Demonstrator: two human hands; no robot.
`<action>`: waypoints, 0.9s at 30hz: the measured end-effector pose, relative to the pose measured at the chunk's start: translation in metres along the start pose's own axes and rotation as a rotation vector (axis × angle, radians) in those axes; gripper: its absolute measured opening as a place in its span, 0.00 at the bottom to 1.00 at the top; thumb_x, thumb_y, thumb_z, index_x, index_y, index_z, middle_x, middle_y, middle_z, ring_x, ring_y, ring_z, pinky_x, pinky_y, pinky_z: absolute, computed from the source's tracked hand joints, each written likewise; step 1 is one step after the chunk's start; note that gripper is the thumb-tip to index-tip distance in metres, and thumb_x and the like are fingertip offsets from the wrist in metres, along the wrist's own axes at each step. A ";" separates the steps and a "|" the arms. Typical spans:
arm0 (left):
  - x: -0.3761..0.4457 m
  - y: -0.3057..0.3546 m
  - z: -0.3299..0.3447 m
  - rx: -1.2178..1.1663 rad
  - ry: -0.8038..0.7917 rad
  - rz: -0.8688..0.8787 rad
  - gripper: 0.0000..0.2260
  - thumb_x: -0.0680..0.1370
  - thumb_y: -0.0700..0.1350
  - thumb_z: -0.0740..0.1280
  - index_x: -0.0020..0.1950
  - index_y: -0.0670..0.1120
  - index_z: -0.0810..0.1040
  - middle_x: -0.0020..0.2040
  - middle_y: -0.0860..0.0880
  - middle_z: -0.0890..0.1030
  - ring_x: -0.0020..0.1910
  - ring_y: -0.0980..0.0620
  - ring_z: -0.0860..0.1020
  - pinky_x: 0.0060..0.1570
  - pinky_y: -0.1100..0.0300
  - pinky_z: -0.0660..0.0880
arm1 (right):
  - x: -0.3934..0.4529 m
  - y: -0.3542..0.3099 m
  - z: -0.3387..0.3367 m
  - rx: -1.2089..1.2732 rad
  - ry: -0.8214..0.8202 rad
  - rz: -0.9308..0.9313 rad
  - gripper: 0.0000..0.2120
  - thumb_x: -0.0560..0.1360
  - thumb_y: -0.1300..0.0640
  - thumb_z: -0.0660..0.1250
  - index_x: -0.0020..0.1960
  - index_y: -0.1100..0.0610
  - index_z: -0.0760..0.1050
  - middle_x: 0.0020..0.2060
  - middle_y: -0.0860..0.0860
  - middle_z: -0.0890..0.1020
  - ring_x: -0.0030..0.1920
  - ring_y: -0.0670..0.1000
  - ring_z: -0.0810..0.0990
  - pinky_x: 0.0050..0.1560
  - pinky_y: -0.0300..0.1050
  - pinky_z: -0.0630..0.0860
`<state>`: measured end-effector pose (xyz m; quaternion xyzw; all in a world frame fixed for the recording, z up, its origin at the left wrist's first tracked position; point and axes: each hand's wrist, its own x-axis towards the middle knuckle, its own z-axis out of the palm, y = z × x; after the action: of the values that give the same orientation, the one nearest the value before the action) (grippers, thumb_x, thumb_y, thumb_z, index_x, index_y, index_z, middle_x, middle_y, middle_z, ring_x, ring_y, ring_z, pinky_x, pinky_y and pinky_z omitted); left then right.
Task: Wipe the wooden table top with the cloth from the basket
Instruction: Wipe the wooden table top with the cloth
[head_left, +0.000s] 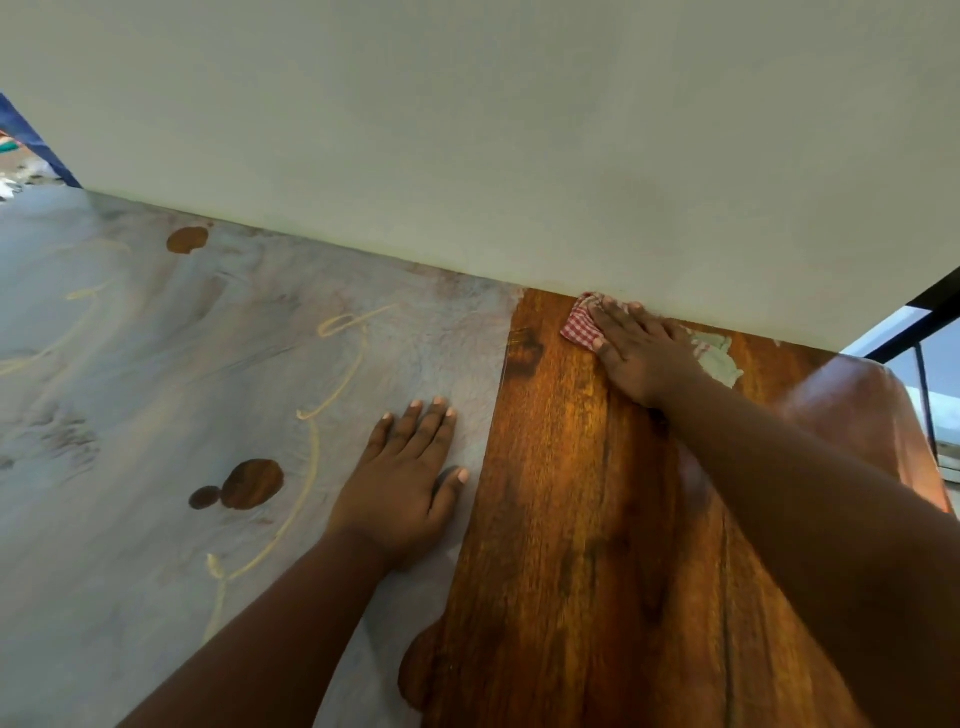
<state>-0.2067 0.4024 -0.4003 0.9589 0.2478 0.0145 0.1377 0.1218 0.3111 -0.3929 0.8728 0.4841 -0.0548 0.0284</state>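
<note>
a pale wall (467, 130) stands behind, a black-framed window (940, 358) at right

Both forearms (270, 639) are bare, fingernails (440, 401) trimmed short.

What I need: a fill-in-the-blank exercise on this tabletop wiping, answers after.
The right hand presses a red-and-white checked ____ onto the wooden tabletop.
The left hand rests flat on the grey film, holding ____.
The checked thing lies at the foot of the white ____.
Missing: cloth; nothing; wall.
</note>
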 end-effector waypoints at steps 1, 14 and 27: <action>0.000 0.001 0.000 -0.006 0.003 -0.001 0.31 0.78 0.62 0.37 0.78 0.48 0.43 0.78 0.52 0.42 0.75 0.55 0.36 0.73 0.57 0.33 | 0.001 -0.016 0.000 0.014 0.009 0.062 0.27 0.81 0.42 0.41 0.78 0.46 0.44 0.78 0.50 0.49 0.76 0.55 0.48 0.71 0.58 0.43; -0.001 -0.002 0.004 -0.011 0.052 0.000 0.28 0.81 0.60 0.44 0.78 0.50 0.43 0.77 0.54 0.42 0.75 0.56 0.36 0.71 0.60 0.31 | 0.056 -0.137 -0.001 0.062 0.028 -0.010 0.28 0.80 0.42 0.41 0.78 0.49 0.45 0.78 0.50 0.48 0.76 0.59 0.48 0.71 0.62 0.44; -0.001 -0.001 0.005 -0.012 0.003 0.010 0.33 0.77 0.66 0.37 0.78 0.50 0.40 0.78 0.51 0.41 0.75 0.54 0.33 0.73 0.54 0.32 | 0.081 -0.164 -0.009 0.032 0.017 -0.161 0.27 0.80 0.43 0.41 0.78 0.45 0.45 0.78 0.47 0.49 0.75 0.55 0.49 0.70 0.59 0.47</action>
<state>-0.2082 0.4016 -0.4053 0.9592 0.2433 0.0180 0.1429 0.0256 0.4676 -0.3936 0.8319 0.5519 -0.0570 0.0058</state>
